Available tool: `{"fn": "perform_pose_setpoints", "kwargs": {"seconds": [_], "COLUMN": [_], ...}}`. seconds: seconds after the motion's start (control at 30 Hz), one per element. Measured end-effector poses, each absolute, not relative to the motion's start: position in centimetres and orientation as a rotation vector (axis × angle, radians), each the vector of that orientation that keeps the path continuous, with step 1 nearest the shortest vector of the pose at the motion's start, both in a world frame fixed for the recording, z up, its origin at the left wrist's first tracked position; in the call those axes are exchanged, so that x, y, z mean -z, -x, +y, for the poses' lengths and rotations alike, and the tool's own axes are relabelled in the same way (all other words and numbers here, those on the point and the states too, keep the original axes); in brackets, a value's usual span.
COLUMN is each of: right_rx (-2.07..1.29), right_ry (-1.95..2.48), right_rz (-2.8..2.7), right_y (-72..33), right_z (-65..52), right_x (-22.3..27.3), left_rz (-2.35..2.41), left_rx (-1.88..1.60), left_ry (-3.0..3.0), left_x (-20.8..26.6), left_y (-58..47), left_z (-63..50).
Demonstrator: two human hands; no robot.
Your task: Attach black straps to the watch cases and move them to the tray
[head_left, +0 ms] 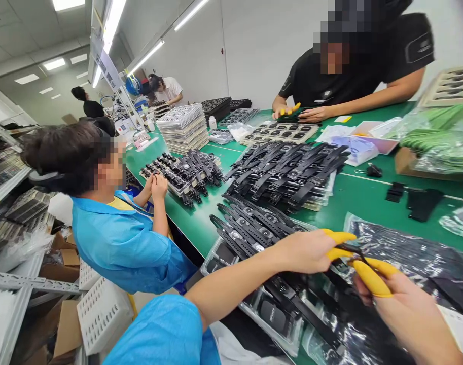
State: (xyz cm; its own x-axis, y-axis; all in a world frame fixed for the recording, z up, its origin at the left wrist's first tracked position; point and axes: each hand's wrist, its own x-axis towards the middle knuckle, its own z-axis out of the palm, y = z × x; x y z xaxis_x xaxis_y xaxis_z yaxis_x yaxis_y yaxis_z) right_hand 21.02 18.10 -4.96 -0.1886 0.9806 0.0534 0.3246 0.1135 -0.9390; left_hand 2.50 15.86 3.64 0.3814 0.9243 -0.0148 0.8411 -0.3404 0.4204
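Observation:
My left hand (311, 251), reaching in from a blue sleeve, wears yellow finger cots and pinches a thin black watch strap (352, 248). The fingers of my right hand (402, 299), also in yellow cots, close on the same strap just beside it; my fingers partly cover it. Under my forearm, black smartwatches with straps (250, 220) lie in rows over a clear plastic tray (250, 309). Close to my hands, a clear bag of black straps (402, 248) lies on the green table (368, 197).
Across the table, a co-worker in black (368, 66) handles dark pieces. A co-worker in blue (125, 238) sits left, beside a tray of watches (181, 175). More watches (284, 170) are piled mid-table. Stacked white trays (183, 129) and a box of green bags (436, 137) stand farther off.

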Motion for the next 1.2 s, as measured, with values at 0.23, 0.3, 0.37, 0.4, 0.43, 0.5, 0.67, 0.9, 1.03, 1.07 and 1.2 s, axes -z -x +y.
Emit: {"fn": "perform_pose_setpoints", "kwargs": {"seconds": [0.23, 0.3, 0.37, 0.4, 0.43, 0.5, 0.67, 0.9, 1.03, 1.07, 1.2], "right_rx": [-1.449, -1.475, -1.491, -1.497, -1.496, -1.468, -1.260, -0.461, -0.146, -0.153, -0.168], "right_ry": [1.088, 1.027, 0.987, 0.978, 0.973, 0.960, 0.856, 1.305, 1.699, 1.767, 1.867], "right_rz": [-1.464, -1.527, -1.609, -1.649, -1.681, -1.730, -1.891, -1.539, -1.407, -1.441, -1.611], "right_y": [-20.6, -20.7, -20.8, -20.8, -20.8, -20.7, -20.6, -22.9, -25.5, -25.9, -26.3], "right_z": [16.8, 16.7, 16.9, 17.1, 17.3, 17.6, 16.7, 19.8, 20.7, 20.7, 20.6], "right_x": [2.6, 2.7, 3.3, 3.7, 4.1, 4.6, 3.4, 3.6, 5.0, 5.4, 7.0], "left_rz": [1.590, 1.524, 1.497, 1.512, 1.536, 1.591, 1.802, 1.781, 1.731, 1.704, 1.582], "left_rx": [-0.026, 0.058, 0.107, 0.112, 0.111, 0.115, 0.248, -0.166, -0.202, -0.177, -0.015], "left_ry": [-2.645, -2.725, -2.742, -2.733, -2.718, -2.692, -2.699, -2.807, -2.567, -2.501, -2.231], "left_x": [-6.9, -7.1, -7.3, -7.5, -7.8, -8.6, -10.8, -10.4, -9.3, -9.0, -7.8], "left_y": [-2.0, -1.7, -0.9, -0.3, 0.3, 1.6, 3.4, 10.8, 14.9, 15.4, 16.4], "left_z": [14.4, 14.1, 14.0, 14.1, 14.2, 14.2, 13.0, 10.9, 7.2, 6.4, 5.1]}}
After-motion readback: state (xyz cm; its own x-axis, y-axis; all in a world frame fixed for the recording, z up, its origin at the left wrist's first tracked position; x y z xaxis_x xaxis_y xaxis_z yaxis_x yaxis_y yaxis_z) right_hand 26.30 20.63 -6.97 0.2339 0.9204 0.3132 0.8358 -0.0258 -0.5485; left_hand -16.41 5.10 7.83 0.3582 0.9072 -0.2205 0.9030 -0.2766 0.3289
